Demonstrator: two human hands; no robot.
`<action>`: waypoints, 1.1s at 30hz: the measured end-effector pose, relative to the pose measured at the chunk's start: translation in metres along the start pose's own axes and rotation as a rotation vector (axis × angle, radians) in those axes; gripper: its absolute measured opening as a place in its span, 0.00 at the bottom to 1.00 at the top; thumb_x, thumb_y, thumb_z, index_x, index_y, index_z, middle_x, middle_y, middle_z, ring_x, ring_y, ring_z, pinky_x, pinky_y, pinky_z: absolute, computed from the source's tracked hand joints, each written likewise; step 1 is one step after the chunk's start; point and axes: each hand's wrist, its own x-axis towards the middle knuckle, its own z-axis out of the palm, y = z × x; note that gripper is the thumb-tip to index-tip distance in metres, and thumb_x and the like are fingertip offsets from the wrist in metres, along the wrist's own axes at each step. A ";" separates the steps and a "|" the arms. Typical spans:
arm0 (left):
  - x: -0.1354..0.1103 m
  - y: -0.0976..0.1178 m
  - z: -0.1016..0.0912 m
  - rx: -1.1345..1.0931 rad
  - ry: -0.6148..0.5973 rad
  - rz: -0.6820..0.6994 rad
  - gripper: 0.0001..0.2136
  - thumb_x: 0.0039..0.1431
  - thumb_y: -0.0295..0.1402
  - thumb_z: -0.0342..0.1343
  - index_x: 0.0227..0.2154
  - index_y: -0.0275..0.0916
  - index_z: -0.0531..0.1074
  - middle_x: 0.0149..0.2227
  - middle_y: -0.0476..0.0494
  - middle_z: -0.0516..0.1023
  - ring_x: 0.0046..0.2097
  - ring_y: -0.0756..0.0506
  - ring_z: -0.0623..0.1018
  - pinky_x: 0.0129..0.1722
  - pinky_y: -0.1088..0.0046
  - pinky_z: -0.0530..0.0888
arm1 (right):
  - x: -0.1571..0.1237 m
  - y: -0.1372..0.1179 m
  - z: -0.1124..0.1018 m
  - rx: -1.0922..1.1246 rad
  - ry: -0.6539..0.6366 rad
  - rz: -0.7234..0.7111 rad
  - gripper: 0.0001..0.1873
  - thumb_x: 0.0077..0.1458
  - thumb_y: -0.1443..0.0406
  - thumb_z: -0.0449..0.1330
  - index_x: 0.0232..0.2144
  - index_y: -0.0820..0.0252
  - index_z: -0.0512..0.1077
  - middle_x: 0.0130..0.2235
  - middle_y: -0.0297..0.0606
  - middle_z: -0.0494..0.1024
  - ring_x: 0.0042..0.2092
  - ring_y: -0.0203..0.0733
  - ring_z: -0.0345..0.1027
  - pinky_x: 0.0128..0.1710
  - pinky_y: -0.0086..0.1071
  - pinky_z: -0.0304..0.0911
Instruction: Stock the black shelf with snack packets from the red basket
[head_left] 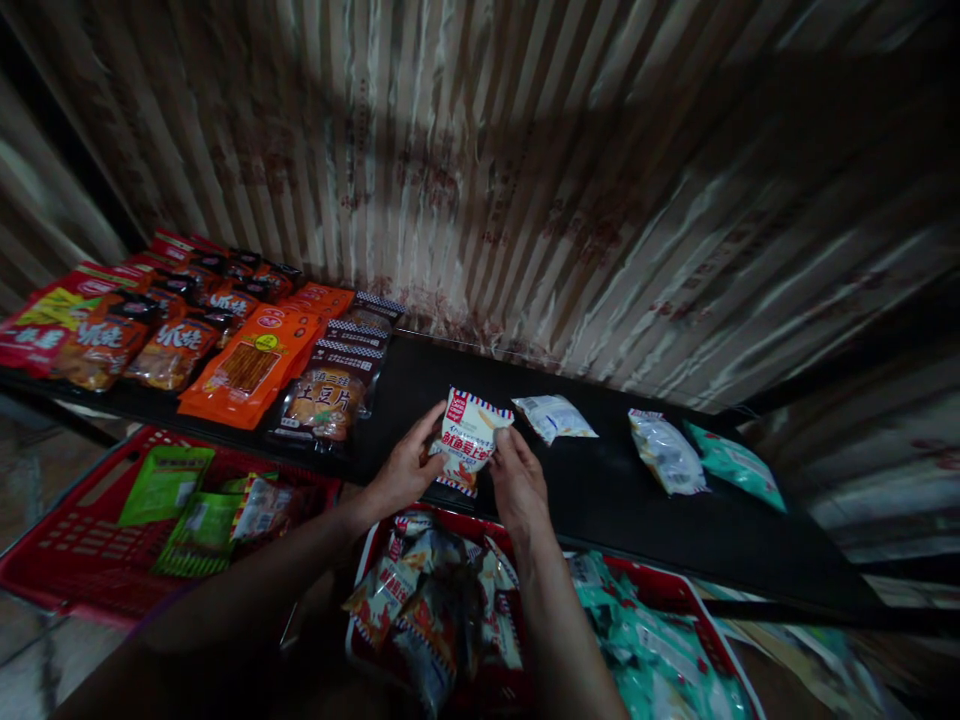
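A small white snack bag (471,440) with red lettering and a blue-and-red striped edge is held upright over the front part of a black shelf (442,365). My left hand (409,462) grips its left side, and my right hand (519,478) pinches its right edge. Just beyond my right hand lies a pale snack bag (556,417). Farther right are a second pale bag (666,452) and a teal bag (736,466). Below my hands, a red basket (358,560) with a white rim holds several similar striped snack bags (431,610).
Orange snack packs (255,360), potato-slice packs (324,395) and several red-and-black packs (180,340) stand on the shelf's left. A red basket (75,560) with green packs is lower left. Another basket (720,630) holds teal bags (652,640). Ribbed, curtain-like sheeting (480,180) hangs behind.
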 end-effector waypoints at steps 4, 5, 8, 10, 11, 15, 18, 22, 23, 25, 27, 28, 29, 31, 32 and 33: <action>-0.002 0.011 0.001 -0.063 -0.071 0.005 0.36 0.51 0.30 0.58 0.63 0.43 0.53 0.59 0.40 0.66 0.54 0.40 0.72 0.52 0.63 0.72 | -0.004 -0.011 0.005 0.038 0.008 -0.046 0.22 0.41 0.53 0.67 0.37 0.58 0.74 0.38 0.38 0.81 0.38 0.42 0.74 0.37 0.34 0.69; -0.002 0.015 0.001 -0.096 -0.084 0.017 0.36 0.51 0.31 0.58 0.63 0.42 0.53 0.59 0.39 0.66 0.55 0.40 0.72 0.52 0.64 0.72 | -0.005 -0.013 0.006 0.056 -0.002 -0.052 0.21 0.41 0.53 0.68 0.36 0.58 0.74 0.36 0.37 0.81 0.38 0.42 0.74 0.37 0.34 0.69; -0.002 0.024 0.001 -0.183 -0.088 0.041 0.30 0.54 0.36 0.58 0.60 0.38 0.59 0.56 0.38 0.70 0.54 0.40 0.72 0.51 0.65 0.72 | -0.011 -0.017 0.010 0.093 -0.033 -0.030 0.19 0.40 0.55 0.68 0.34 0.58 0.74 0.32 0.35 0.80 0.34 0.41 0.74 0.35 0.34 0.68; -0.001 0.026 0.000 -0.198 -0.065 0.036 0.23 0.56 0.40 0.57 0.53 0.36 0.66 0.50 0.39 0.75 0.50 0.41 0.75 0.48 0.66 0.74 | -0.014 -0.016 0.011 0.077 -0.039 -0.011 0.19 0.40 0.55 0.69 0.34 0.59 0.75 0.30 0.33 0.80 0.31 0.40 0.73 0.32 0.33 0.68; 0.000 0.026 0.000 -0.190 -0.042 0.029 0.20 0.56 0.41 0.56 0.49 0.36 0.68 0.46 0.40 0.77 0.47 0.42 0.77 0.45 0.68 0.75 | -0.015 -0.016 0.012 0.059 -0.041 -0.008 0.19 0.40 0.55 0.69 0.34 0.59 0.75 0.29 0.33 0.79 0.30 0.39 0.72 0.31 0.32 0.67; 0.001 0.029 0.001 -0.169 0.050 0.007 0.17 0.56 0.45 0.56 0.38 0.35 0.72 0.36 0.45 0.79 0.37 0.46 0.78 0.36 0.73 0.75 | -0.017 -0.013 0.011 0.008 -0.020 -0.029 0.19 0.40 0.54 0.69 0.33 0.60 0.77 0.29 0.34 0.80 0.29 0.39 0.71 0.29 0.31 0.66; 0.000 0.037 0.003 -0.209 0.039 -0.003 0.17 0.55 0.45 0.56 0.37 0.35 0.72 0.34 0.46 0.78 0.36 0.47 0.77 0.35 0.74 0.74 | -0.016 -0.013 0.010 0.017 0.030 -0.042 0.19 0.39 0.54 0.69 0.33 0.60 0.78 0.30 0.34 0.80 0.29 0.39 0.72 0.30 0.31 0.67; -0.001 0.046 0.001 -0.182 0.078 0.003 0.17 0.54 0.47 0.56 0.34 0.35 0.73 0.32 0.47 0.77 0.33 0.48 0.76 0.32 0.76 0.72 | -0.018 -0.015 0.013 0.027 0.048 -0.049 0.19 0.39 0.54 0.69 0.32 0.61 0.79 0.29 0.35 0.80 0.29 0.39 0.71 0.28 0.31 0.67; -0.001 0.046 0.000 -0.163 0.091 0.000 0.17 0.54 0.47 0.56 0.33 0.35 0.73 0.30 0.48 0.77 0.32 0.48 0.75 0.30 0.76 0.71 | -0.019 -0.015 0.014 0.027 0.052 -0.047 0.19 0.38 0.55 0.69 0.32 0.61 0.79 0.28 0.35 0.80 0.29 0.40 0.72 0.28 0.31 0.67; -0.001 0.046 -0.002 -0.131 0.110 -0.009 0.17 0.55 0.47 0.55 0.31 0.35 0.72 0.28 0.49 0.75 0.30 0.49 0.73 0.28 0.77 0.69 | -0.021 -0.016 0.016 0.033 0.068 -0.038 0.19 0.38 0.55 0.70 0.32 0.61 0.79 0.28 0.35 0.80 0.28 0.40 0.72 0.27 0.31 0.68; -0.001 0.045 -0.003 -0.108 0.106 -0.018 0.17 0.56 0.47 0.53 0.31 0.35 0.72 0.27 0.49 0.74 0.30 0.50 0.72 0.28 0.77 0.68 | -0.023 -0.017 0.017 0.045 0.083 -0.031 0.19 0.37 0.55 0.70 0.31 0.61 0.79 0.28 0.34 0.80 0.28 0.40 0.72 0.27 0.32 0.68; 0.000 0.045 -0.004 -0.097 0.099 -0.019 0.17 0.57 0.47 0.52 0.30 0.35 0.72 0.27 0.50 0.74 0.30 0.50 0.72 0.29 0.77 0.68 | -0.024 -0.018 0.017 0.051 0.084 -0.026 0.19 0.37 0.55 0.70 0.31 0.61 0.79 0.28 0.35 0.80 0.27 0.40 0.72 0.28 0.32 0.68; 0.000 0.044 -0.004 -0.087 0.090 -0.015 0.17 0.58 0.47 0.51 0.30 0.35 0.72 0.28 0.50 0.74 0.31 0.50 0.72 0.30 0.77 0.68 | -0.024 -0.018 0.018 0.055 0.084 -0.019 0.19 0.36 0.55 0.71 0.31 0.61 0.79 0.28 0.35 0.80 0.27 0.40 0.72 0.28 0.32 0.68; 0.001 0.043 -0.005 -0.074 0.078 -0.006 0.17 0.58 0.46 0.51 0.31 0.35 0.72 0.29 0.49 0.74 0.32 0.49 0.71 0.31 0.77 0.67 | -0.023 -0.018 0.018 0.054 0.097 -0.006 0.19 0.35 0.56 0.71 0.31 0.62 0.80 0.27 0.36 0.80 0.27 0.40 0.71 0.28 0.32 0.68; 0.001 0.042 -0.005 -0.075 0.079 -0.003 0.16 0.59 0.45 0.51 0.31 0.36 0.72 0.29 0.49 0.74 0.32 0.49 0.71 0.32 0.77 0.67 | -0.022 -0.017 0.017 0.051 0.104 -0.002 0.19 0.35 0.56 0.71 0.30 0.62 0.80 0.27 0.36 0.80 0.27 0.40 0.71 0.27 0.32 0.67; 0.002 0.041 -0.006 -0.082 0.082 -0.002 0.16 0.59 0.45 0.51 0.32 0.36 0.72 0.29 0.50 0.74 0.32 0.49 0.71 0.32 0.77 0.67 | -0.022 -0.016 0.018 0.048 0.109 0.000 0.20 0.35 0.56 0.71 0.30 0.62 0.80 0.27 0.36 0.80 0.27 0.40 0.71 0.27 0.32 0.67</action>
